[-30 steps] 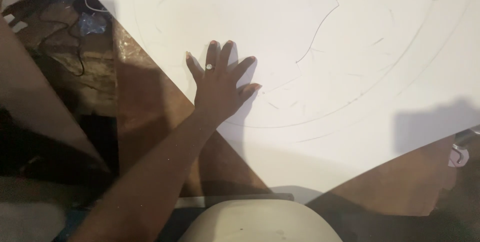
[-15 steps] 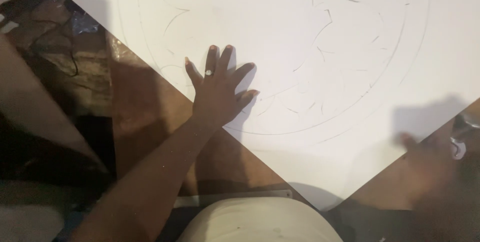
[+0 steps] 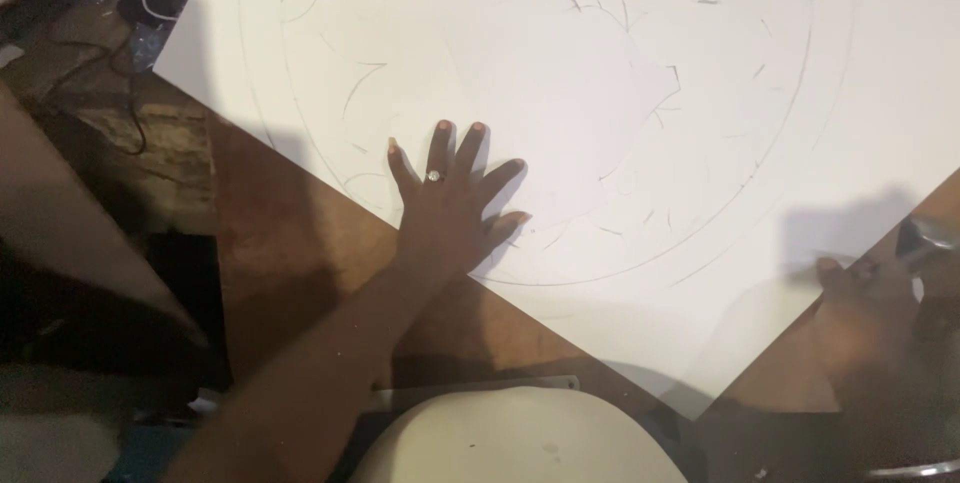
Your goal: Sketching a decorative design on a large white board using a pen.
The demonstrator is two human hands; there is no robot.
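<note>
Near the left edge of the wooden table, the left hand lies flat with fingers spread wide, palm down on the lower-left border of a large white sheet. It pins the paper rather than pinching anything; a ring sits on one finger. The sheet lies turned diamond-wise on the table, one corner pointing toward the person's body and another reaching toward the table's far left, where dark cables trail off. Faint pencil lines run in concentric circles with petal-like curves inside, and the fingertips rest just within the outermost ring.

The right hand sits in shadow at the sheet's lower-right border, close to the right edge of the table. Its fingers look curled, but whether it grips something cannot be told in the dark. From the left hand, the drawn circle opens up and to the right, so most of the sheet lies between the two hands. The left hand is nearer the pattern's middle. A pale rounded object sits at the table's near edge.
</note>
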